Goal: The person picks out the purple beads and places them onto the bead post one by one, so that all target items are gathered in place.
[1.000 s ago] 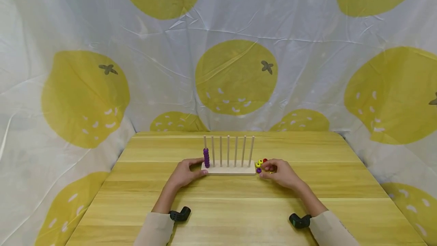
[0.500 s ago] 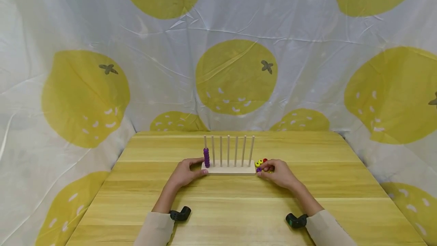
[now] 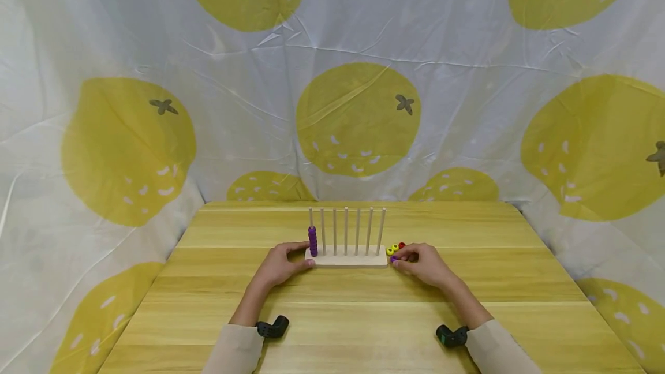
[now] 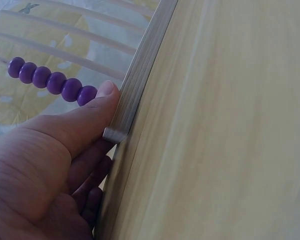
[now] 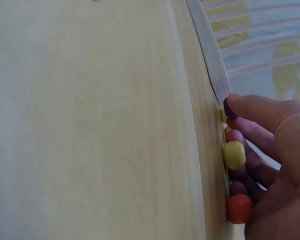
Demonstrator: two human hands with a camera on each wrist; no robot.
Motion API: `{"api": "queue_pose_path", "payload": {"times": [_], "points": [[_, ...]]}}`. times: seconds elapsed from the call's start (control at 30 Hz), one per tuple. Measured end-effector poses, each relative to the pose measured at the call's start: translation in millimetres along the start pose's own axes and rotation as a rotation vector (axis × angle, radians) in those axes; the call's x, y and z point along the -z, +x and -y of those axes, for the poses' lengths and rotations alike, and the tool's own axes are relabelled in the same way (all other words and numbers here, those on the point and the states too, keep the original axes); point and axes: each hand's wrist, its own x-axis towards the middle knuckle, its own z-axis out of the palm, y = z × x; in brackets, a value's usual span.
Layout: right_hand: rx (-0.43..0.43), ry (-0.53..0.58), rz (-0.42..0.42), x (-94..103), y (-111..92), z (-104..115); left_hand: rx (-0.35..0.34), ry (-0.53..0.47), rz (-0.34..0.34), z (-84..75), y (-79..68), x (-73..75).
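A pale wooden peg rack (image 3: 345,258) stands on the table, with a row of upright pegs. Purple beads (image 3: 313,242) are stacked on its leftmost peg; the other pegs are bare. My left hand (image 3: 279,263) grips the left end of the rack's base, its thumb (image 4: 106,90) over the front edge beside the lowest bead. Just off the rack's right end, my right hand (image 3: 427,264) pinches a loose purple bead (image 5: 230,108) between thumb and fingers. Yellow beads (image 3: 390,251) and a red bead (image 3: 402,245) lie right by those fingers, which partly hide the group.
In the right wrist view, a yellow bead (image 5: 234,155) and an orange-red bead (image 5: 240,208) sit in front of the fingers. The wooden table (image 3: 337,328) reaches back to a lemon-print cloth (image 3: 358,27) hanging behind and at the sides.
My right hand has moved slightly left, and its thumb and fingers have closed on the purple bead. The left hand stays on the rack's end.
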Motion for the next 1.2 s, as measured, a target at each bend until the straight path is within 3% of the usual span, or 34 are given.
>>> {"api": "queue_pose_path", "payload": {"times": [0.4,0.63,1.0,1.2], "points": [[-0.044,0.018,-0.005,12.8,-5.1,6.7,-0.002,0.002,0.0,1.7,-1.0,0.2],[0.006,-0.046,-0.051,31.0,-3.2,15.8,0.004,0.013,0.002,2.8,-0.5,0.7],[0.074,-0.091,-0.08,74.7,5.0,54.2,-0.009,0.002,-0.001,2.4,0.8,-0.5],[0.111,-0.096,-0.101,88.8,9.6,78.1,-0.008,-0.006,-0.002,2.0,0.8,-0.2]]}}
